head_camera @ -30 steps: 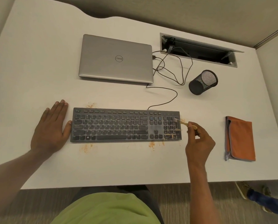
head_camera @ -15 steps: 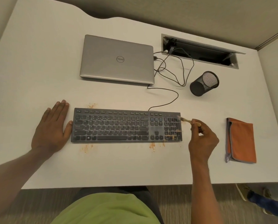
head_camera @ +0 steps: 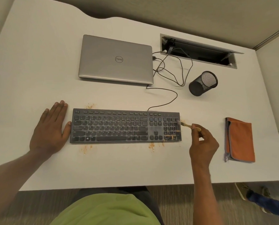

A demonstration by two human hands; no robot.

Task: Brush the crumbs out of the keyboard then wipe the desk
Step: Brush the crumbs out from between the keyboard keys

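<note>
The right hand (head_camera: 203, 146) is pinching the brush (head_camera: 186, 125) by the rear of its handle, fingers curled round it. The brush is lying nearly along the long axis of the keyboard (head_camera: 125, 126), which is running left to right across the desk (head_camera: 38, 62); its bristles, blurred, are meeting the keyboard's right edge at the upper number-pad keys. The crumbs (head_camera: 170, 137) on the keys are sitting just nearer the person than the bristles, at the lower right corner; so the coming stroke, I judge, is needing to travel toward the body, and the right hand is much the nearer one. The left hand (head_camera: 49, 129) is lying flat on the desk, fingers straight, its thumb touching the keyboard's left end, seemingly bracing it. More crumbs are lying on the desk along the keyboard's front and rear edges; the cloth (head_camera: 240, 140) is lying folded just right of the right hand, untouched.
</note>
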